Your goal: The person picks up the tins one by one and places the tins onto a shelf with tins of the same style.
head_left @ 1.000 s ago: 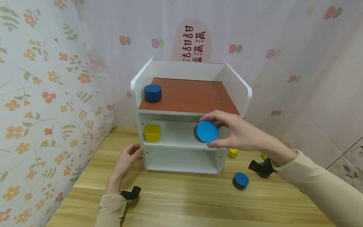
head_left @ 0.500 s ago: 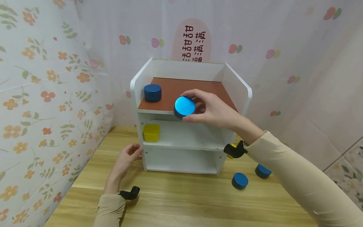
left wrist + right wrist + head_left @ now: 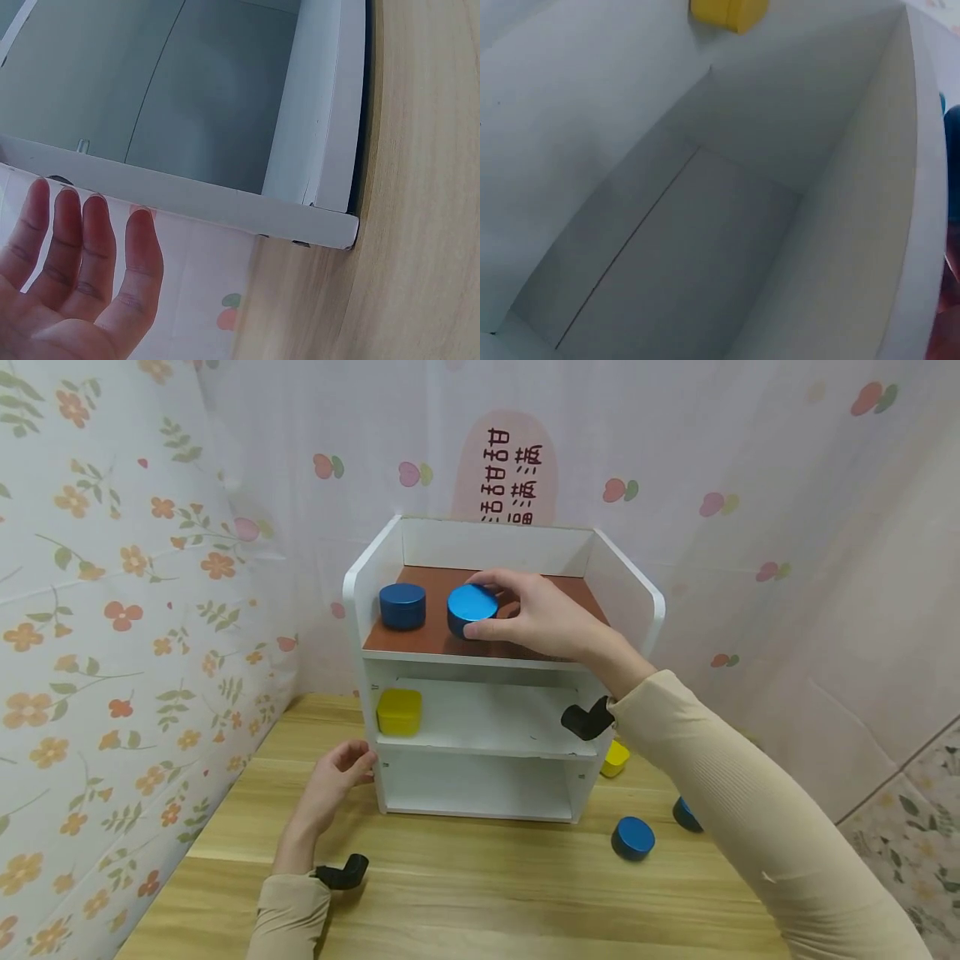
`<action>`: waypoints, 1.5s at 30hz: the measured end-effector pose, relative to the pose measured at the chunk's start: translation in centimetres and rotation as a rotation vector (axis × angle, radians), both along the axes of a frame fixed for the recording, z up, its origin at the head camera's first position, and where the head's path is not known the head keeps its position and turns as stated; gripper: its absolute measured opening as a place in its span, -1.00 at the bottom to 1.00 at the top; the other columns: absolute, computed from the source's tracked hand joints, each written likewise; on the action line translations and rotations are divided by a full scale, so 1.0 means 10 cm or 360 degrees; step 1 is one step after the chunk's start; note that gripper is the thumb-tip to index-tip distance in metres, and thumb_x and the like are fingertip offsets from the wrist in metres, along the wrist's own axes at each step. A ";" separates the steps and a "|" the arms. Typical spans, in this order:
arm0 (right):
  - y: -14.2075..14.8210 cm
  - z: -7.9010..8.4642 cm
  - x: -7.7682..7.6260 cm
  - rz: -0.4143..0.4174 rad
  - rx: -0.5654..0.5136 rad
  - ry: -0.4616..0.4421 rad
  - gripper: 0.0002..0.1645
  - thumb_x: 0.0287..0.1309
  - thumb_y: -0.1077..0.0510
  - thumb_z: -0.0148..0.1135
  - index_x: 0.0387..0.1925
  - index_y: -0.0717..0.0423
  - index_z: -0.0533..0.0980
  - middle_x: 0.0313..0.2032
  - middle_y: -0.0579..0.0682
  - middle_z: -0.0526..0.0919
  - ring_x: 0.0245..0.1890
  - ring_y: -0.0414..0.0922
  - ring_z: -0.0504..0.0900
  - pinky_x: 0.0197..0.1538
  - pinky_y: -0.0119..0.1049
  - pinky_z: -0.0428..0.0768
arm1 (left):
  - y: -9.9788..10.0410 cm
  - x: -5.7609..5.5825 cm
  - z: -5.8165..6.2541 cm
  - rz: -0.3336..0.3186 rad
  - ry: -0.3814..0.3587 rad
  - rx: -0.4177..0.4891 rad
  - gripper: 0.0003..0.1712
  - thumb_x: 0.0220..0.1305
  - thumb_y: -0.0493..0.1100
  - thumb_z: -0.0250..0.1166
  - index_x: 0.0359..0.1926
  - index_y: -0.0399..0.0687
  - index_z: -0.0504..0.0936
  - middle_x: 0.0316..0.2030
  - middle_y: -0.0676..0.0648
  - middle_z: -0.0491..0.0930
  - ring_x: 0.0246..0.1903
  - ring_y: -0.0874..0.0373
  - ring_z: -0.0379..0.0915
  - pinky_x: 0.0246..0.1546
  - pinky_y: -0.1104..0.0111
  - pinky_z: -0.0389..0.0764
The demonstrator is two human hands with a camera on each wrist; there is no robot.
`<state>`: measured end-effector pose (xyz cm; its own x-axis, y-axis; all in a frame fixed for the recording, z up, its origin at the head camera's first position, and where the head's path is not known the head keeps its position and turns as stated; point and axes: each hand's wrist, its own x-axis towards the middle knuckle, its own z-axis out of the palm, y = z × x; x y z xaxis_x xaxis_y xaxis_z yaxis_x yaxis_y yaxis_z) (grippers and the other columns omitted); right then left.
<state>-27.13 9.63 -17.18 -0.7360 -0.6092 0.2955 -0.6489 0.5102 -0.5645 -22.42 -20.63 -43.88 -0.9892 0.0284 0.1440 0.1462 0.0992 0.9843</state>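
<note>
My right hand (image 3: 536, 614) pinches a round blue tin (image 3: 472, 602) between thumb and fingers, low over the brown top of the white shelf unit (image 3: 480, 657). Another blue tin (image 3: 402, 607) stands to its left on the same top, a small gap apart. In the right wrist view only a sliver of the held tin (image 3: 953, 161) shows at the right edge. My left hand (image 3: 337, 781) is at the unit's lower left side. Its fingers (image 3: 141, 240) are extended with the tips right at the side panel's edge in the left wrist view.
A yellow square box (image 3: 399, 712) sits at the left of the middle shelf. On the wooden table (image 3: 450, 885), right of the unit, are a blue tin (image 3: 633, 838), another one (image 3: 686, 815) partly behind my sleeve, and a yellow box (image 3: 615, 759). Patterned curtains (image 3: 135, 610) hang behind and left.
My right hand has carried the blue tin up and left, from in front of the middle shelf to the unit's top, beside the other tin. My left hand has stayed in place.
</note>
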 end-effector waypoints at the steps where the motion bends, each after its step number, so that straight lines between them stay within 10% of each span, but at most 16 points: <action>1: 0.00 0.01 -0.02 -0.0021 0.0010 -0.0017 -0.32 0.12 -0.11 0.41 0.24 -0.08 0.42 0.02 -0.09 0.52 -0.06 -0.09 0.53 0.01 -0.24 0.54 | 0.00 0.00 0.00 0.0004 -0.0005 0.0002 -0.62 0.42 -0.17 0.21 0.03 -0.44 0.42 -0.12 -0.19 0.52 -0.13 0.17 0.48 -0.05 0.23 0.62; 45: -0.16 0.01 -0.30 -0.0189 0.0253 -0.0057 -0.21 0.18 -0.25 0.29 0.34 0.00 0.37 0.15 -0.02 0.51 0.08 -0.12 0.43 0.21 -0.18 0.40 | 0.00 -0.01 -0.03 -0.0013 0.0030 -0.0034 -0.59 0.42 -0.12 0.22 0.03 -0.42 0.44 -0.10 -0.24 0.51 -0.13 0.16 0.50 -0.07 0.23 0.63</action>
<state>-30.10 8.00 -17.11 -0.8139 -0.5541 0.1747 -0.5595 0.6666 -0.4926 -22.47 -20.66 -44.18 -0.9860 0.0400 0.1621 0.1658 0.1188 0.9790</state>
